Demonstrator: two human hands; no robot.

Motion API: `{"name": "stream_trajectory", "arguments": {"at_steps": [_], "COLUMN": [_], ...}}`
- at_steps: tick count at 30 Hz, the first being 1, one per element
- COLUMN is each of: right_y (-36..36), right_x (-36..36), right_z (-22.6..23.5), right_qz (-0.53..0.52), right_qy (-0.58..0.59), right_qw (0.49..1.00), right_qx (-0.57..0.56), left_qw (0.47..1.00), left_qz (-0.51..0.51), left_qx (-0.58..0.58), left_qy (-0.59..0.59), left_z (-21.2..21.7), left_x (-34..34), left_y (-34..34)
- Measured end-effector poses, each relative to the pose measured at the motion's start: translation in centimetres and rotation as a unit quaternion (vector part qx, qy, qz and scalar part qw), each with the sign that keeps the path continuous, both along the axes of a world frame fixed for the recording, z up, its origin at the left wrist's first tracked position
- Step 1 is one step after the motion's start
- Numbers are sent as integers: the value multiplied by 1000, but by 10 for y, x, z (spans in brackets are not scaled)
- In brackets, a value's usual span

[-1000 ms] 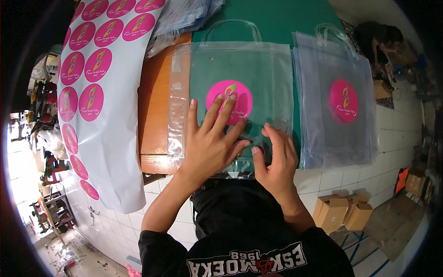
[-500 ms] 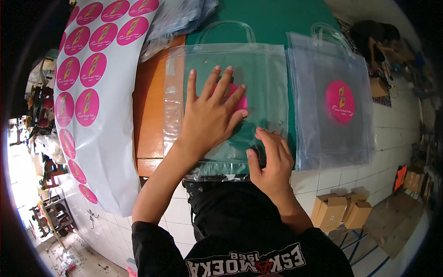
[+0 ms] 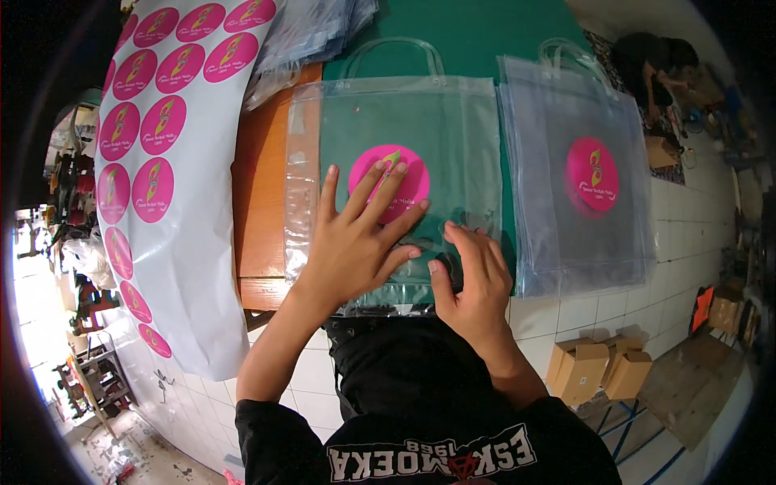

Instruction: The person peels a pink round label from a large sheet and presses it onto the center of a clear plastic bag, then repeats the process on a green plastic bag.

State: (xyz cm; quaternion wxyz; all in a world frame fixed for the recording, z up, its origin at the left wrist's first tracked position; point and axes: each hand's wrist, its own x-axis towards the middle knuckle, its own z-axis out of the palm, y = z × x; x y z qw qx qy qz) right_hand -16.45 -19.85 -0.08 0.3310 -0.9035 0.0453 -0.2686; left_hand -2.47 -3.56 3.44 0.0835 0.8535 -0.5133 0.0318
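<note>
A clear plastic tote bag lies flat before me, its looped handle toward the far side. On its middle is a round pink sticker with a green and yellow motif. My left hand rests palm down with fingers spread, the fingertips covering the sticker's lower part. By the bag's near right corner is my right hand, its thumb apart from its loosely bent fingers. A dark spot between that thumb and the index finger cannot be made out.
Left of the bag hangs a white sheet with several round pink stickers. At right lies a stack of clear bags, a pink sticker on top. More plastic bags are piled at the far left. Cardboard boxes stand on the tiled floor.
My left hand has slid toward me over the sticker, baring its upper part. My right hand stays almost in place.
</note>
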Motion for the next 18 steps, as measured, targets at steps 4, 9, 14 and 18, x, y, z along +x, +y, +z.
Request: {"name": "stream_trajectory", "arguments": {"at_steps": [4, 9, 14, 18], "right_y": [0, 1, 0, 1], "right_x": [0, 0, 0, 1], "right_z": [-1, 0, 1, 2], "right_qz": [1, 4, 5, 4], "right_qy": [-1, 4, 5, 0], "right_qw": [1000, 1000, 1000, 1000], "right_qx": [-3, -1, -3, -12], "left_qw": [1000, 1000, 999, 1000], "left_qz": [12, 15, -4, -4], "left_qx": [-5, -16, -34, -23], "left_qy": [9, 20, 21, 3], "left_z": [-5, -3, 1, 1], "left_x": [-7, -8, -7, 0], "left_y": [13, 20, 5, -8]}}
